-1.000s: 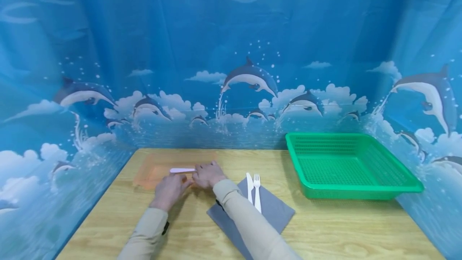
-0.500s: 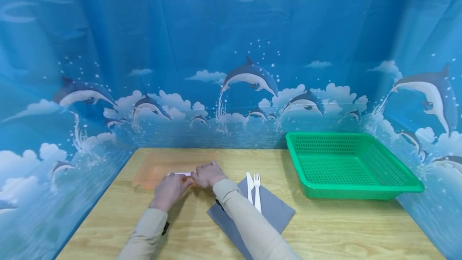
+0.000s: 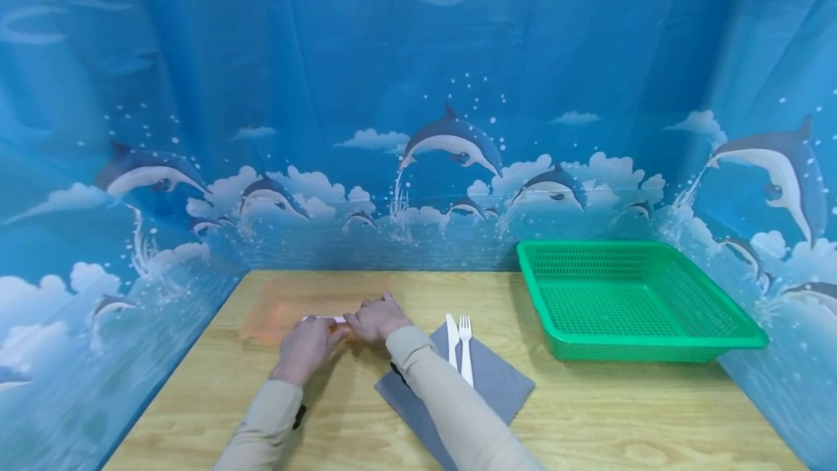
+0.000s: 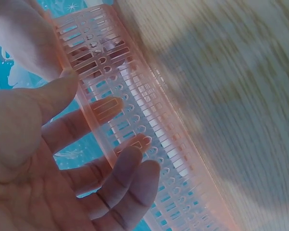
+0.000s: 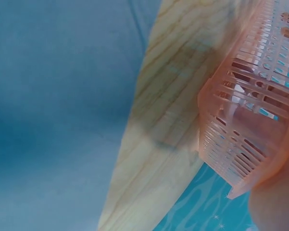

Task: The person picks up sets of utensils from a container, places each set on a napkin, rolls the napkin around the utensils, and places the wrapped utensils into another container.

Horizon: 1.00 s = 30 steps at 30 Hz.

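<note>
The white stick has just gone lower, so it now seems tucked inside the orange basket, at ten o'clock from the grey cloth, while the left hand pinches the basket's side and I can't tell if the right hand holds anything.

Seemingly a curtained booth: dolphin-print sheeting behind and beside the table.

Knife and fork on napkin, basket right, tray left
</note>
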Tool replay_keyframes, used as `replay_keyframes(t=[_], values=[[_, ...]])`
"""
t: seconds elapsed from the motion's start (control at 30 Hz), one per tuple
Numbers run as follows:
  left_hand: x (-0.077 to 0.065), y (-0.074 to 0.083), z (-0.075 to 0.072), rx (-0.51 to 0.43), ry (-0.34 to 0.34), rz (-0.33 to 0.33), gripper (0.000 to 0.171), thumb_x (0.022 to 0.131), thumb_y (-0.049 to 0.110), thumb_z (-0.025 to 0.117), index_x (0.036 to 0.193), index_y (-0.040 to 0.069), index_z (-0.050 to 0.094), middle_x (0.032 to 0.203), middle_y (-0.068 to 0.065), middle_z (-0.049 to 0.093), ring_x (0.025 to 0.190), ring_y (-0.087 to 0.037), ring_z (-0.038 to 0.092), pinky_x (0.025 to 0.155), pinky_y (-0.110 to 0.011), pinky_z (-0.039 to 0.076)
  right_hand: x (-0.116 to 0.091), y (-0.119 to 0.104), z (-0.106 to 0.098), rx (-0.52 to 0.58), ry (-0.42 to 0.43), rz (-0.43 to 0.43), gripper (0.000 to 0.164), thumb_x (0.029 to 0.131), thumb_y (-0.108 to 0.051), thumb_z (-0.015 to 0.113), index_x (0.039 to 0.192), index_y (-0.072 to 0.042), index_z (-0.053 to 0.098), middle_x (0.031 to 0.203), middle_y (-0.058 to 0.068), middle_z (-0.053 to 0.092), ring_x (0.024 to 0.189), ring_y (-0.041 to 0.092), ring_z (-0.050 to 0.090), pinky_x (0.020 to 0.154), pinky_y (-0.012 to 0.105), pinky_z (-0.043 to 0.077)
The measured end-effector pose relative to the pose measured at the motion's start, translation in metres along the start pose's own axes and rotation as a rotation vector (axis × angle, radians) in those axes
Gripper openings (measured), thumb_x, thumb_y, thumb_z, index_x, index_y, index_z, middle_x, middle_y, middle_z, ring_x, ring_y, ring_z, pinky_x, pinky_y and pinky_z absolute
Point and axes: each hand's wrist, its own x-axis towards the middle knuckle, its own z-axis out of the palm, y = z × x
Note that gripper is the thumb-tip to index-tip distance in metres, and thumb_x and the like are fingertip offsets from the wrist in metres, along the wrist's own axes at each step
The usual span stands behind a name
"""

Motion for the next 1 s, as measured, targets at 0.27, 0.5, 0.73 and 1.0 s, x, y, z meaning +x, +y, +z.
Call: replay_keyframes(t=[0.27,0.5,0.73,1.0], values=[[0.001,0.000,0.001,0.004,-0.004,-0.029,0.028,0.094,0.037,0.065,0.099,0.012,0.075,0.093,-0.017,0.070,0.085,-0.036,0.067,0.061,-0.050,0.052,0.001,0.003,0.001,0.054,0.029,-0.027,0.057,0.106,-0.045,0.022,0.114,-0.023,0.074,0.132,-0.003,0.064,0.127,0.013,0.055,0.114,0.042,0.028],[0.003,0.001,0.001,-0.002,-0.031,-0.028,0.027,0.094,0.036,0.065,0.086,0.012,0.072,0.074,-0.007,0.066,0.064,-0.023,0.061,0.048,-0.037,0.044,-0.002,0.009,0.000,0.212,0.165,-0.084,0.038,0.104,-0.035,0.042,0.094,-0.020,0.076,0.090,-0.008,0.074,0.085,0.008,0.066,0.105,0.037,0.038],[0.005,0.001,0.000,-0.002,0.009,0.027,0.027,0.093,0.033,0.067,0.077,0.012,0.066,0.063,-0.006,0.056,0.057,-0.023,0.056,0.046,-0.036,0.040,-0.002,0.018,-0.003,0.432,0.341,-0.113,0.019,0.096,-0.017,0.059,0.101,-0.010,0.076,0.088,-0.001,0.072,0.068,0.006,0.057,0.069,0.021,0.049],[0.000,-0.002,0.002,0.013,0.039,0.082,0.026,0.092,0.030,0.068,0.073,0.012,0.063,0.064,-0.010,0.056,0.059,-0.029,0.058,0.049,-0.041,0.043,-0.003,0.025,-0.001,0.575,0.501,-0.058,0.017,0.095,-0.008,0.060,0.103,-0.008,0.075,0.097,0.004,0.074,0.073,0.008,0.060,0.067,0.018,0.049]])
